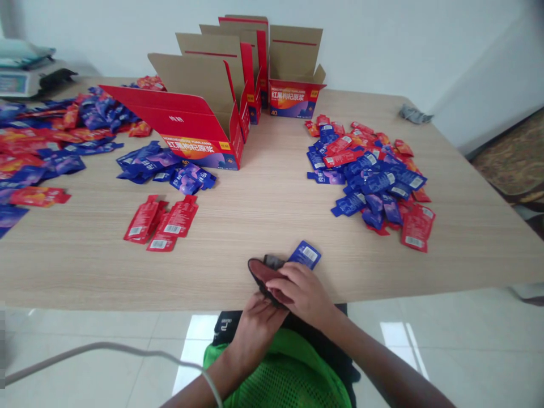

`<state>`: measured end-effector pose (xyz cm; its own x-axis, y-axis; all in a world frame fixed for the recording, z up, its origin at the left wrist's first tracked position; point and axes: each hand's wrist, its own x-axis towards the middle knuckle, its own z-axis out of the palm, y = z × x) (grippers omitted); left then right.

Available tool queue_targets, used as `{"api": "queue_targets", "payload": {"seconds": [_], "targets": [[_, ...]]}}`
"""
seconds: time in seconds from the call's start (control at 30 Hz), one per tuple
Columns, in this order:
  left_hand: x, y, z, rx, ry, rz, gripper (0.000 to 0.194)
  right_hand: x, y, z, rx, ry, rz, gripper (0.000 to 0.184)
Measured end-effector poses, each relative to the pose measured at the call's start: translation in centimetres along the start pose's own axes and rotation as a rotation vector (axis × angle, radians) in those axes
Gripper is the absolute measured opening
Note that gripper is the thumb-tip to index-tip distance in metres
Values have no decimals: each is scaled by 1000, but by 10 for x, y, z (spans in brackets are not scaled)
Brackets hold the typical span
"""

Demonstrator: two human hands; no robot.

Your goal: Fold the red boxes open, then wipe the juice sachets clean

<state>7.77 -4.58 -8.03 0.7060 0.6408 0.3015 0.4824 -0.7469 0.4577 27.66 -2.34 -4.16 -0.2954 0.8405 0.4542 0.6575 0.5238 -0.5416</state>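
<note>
At the table's near edge, my left hand point(260, 318) grips a small dark-edged, reddish-brown piece point(261, 272) from below; it looks like a folded pouch, but its exact kind is unclear. The fingers of my right hand point(306, 293) are bent onto its reddish-brown side, closed on it from the right. Just beyond my right fingers lies a blue sachet point(305, 255), flat on the table, its white label up. A bit of grey material point(273, 261) shows behind the folded piece. My hands hide its lower part.
Open red cartons point(204, 144) stand at the back centre. Red sachets point(164, 224) lie left of my hands, with blue sachets point(148, 161) beyond. A mixed sachet pile point(374, 175) is at right, another point(55, 141) far left. A grey cable point(102, 345) crosses lower left.
</note>
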Motion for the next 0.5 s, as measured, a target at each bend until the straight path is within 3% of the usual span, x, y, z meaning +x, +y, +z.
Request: {"api": "queue_targets", "payload": {"seconds": [0.13,0.33,0.43,0.5], "targets": [[2,0,-5,20,-34,26,44,-4,35,1,-30,48,12,24],[4,0,-12,150,-92,69,43,17,105,-42,-287,176,124,18],[7,1,-17,235,-129,109,39,12,112,-66,-361,413,250,17],[10,3,-23,289,-150,143,37,1,107,-82,-361,648,351,24]]}}
